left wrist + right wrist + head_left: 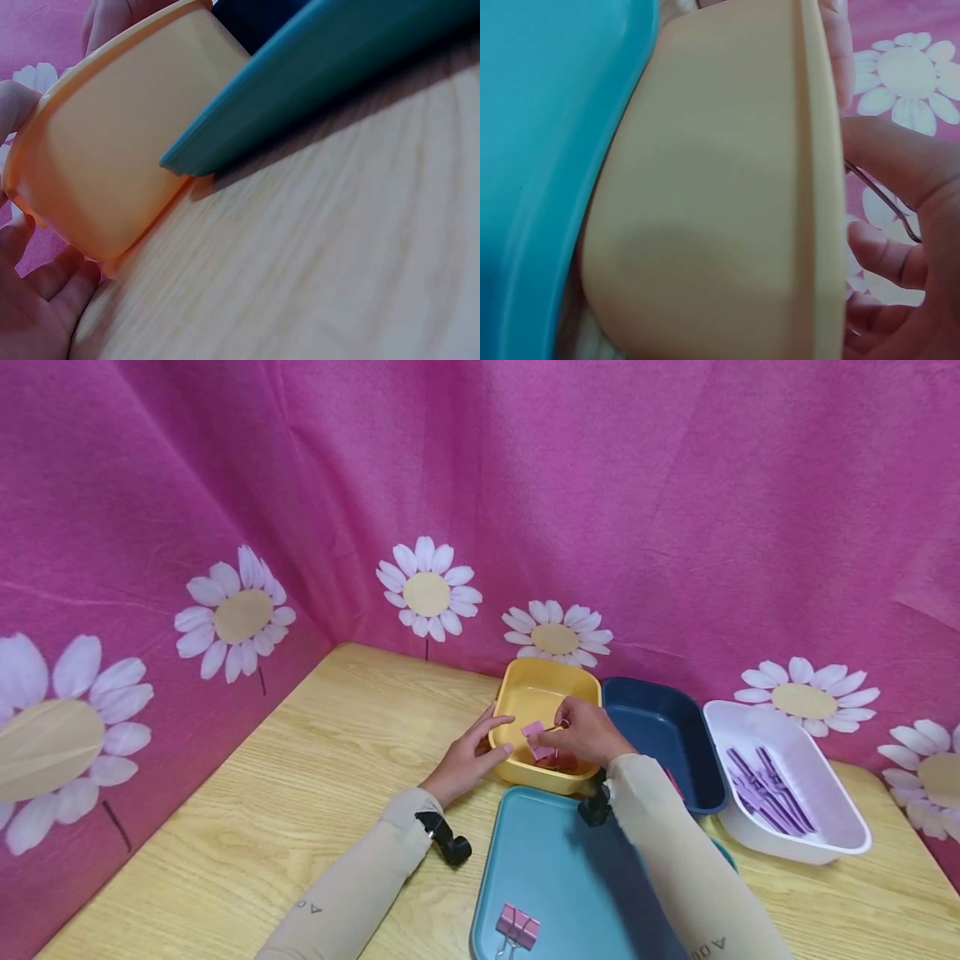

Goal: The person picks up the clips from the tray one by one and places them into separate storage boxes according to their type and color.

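We see a right hand (588, 732) pinching a pink binder clip (536, 739) by its wire handle over the yellow tub (555, 681), fingers curled around it. The left hand (467, 758) rests on the tub's left wall, fingers fairly straight, thumb at the rim, holding nothing else. The tub stands on the wooden table (315, 760), touching the teal tray (570, 868) on its near side. A second pink binder clip (516, 927) lies at the tray's near edge. To the right stand a dark blue tub (660, 727) and a white tub (825, 793) with purple clips (768, 785).
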Tool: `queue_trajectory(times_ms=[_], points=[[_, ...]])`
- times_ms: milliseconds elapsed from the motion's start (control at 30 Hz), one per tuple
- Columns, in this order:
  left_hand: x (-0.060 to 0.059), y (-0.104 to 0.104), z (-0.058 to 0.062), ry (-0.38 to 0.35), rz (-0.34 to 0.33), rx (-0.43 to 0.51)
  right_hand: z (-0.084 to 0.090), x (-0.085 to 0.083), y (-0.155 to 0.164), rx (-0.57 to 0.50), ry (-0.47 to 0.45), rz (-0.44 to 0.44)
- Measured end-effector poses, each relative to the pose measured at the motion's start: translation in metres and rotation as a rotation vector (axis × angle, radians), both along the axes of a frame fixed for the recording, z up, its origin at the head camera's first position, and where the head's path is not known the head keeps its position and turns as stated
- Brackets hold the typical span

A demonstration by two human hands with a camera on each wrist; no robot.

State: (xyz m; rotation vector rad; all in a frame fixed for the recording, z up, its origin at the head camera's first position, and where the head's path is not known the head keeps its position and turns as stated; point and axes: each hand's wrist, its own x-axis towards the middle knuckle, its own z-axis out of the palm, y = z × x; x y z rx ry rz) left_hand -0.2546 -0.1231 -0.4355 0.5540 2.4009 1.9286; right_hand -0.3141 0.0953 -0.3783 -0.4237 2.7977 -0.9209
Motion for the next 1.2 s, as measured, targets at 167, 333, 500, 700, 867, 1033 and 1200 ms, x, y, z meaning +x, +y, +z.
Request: queue_trajectory(times_ms=[167,333,500,700,867,1033,1200], points=[[0.001,0.001,0.001,-0.012,0.001,-0.006,-0.001,-0.002,0.0,0.002,-0.005,0.009],[0.001,0.002,0.001,-0.017,-0.005,-0.005,-0.001,-0.002,0.0,0.022,0.003,0.002],[0.002,0.003,0.001,-0.02,0.003,0.001,-0.002,-0.003,0.001,0.033,0.016,0.002],[0.002,0.005,0.001,-0.021,0.016,-0.006,-0.002,0.0,0.002,0.021,0.011,-0.015],[0.002,0.004,0.003,-0.027,0.011,-0.019,0.002,0.003,0.005,0.017,0.023,-0.021],[0.004,0.003,0.005,-0.023,0.02,-0.02,0.005,0.006,0.006,0.007,0.045,-0.022],[0.006,0.002,0.008,-0.022,0.022,-0.014,0.007,0.015,0.009,-0.032,0.046,-0.013]])
